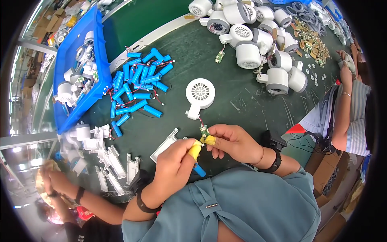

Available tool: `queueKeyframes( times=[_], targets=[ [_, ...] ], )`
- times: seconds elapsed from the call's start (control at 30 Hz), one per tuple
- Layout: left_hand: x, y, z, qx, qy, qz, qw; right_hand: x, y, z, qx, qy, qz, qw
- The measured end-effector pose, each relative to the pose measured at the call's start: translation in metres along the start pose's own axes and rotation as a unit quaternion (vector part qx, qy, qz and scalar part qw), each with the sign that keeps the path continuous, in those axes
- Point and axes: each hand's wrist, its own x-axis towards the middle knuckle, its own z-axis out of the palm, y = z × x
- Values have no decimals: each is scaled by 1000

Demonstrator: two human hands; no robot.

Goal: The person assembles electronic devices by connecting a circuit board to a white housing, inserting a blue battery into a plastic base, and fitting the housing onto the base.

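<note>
My right hand is closed, with thumb and fingers pinching a small green circuit board. Red wires run from that board to the handle of a white round fan head, which lies on the table with its grille up. Close against the board, my left hand is closed, its fingertips at a tiny white plug. Yellow wrapping covers fingertips on both hands. A blue cylindrical battery shows below my left fingers, partly hidden; its wires cannot be made out.
Left of centre lies a heap of blue batteries with wires. White plastic handle shells lie nearer, below a blue bin of fan parts. More white fan heads crowd the far right, beside loose circuit boards. People sit on both sides.
</note>
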Motion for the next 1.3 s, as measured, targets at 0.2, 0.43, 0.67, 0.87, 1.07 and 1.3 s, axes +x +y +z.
queueKeyframes(
  times=[0.2,0.43,0.67,0.87,1.07,1.3],
  targets=[
    [11,-10,8,-119,-9,-184,976,1,6,1,-29,3,-16,999],
    [16,-11,4,-153,-44,-223,962,0,4,6,-84,35,-28,996],
    [1,-16,27,-65,46,-154,985,2,21,13,-306,121,-180,927],
    [-6,-13,36,-73,70,-132,986,5,28,19,-385,171,-302,855],
    [-7,-16,42,2,94,-57,994,8,32,19,-403,181,-318,839],
    [3,-20,27,-115,32,-158,980,7,30,22,-359,198,-293,864]
  ],
)
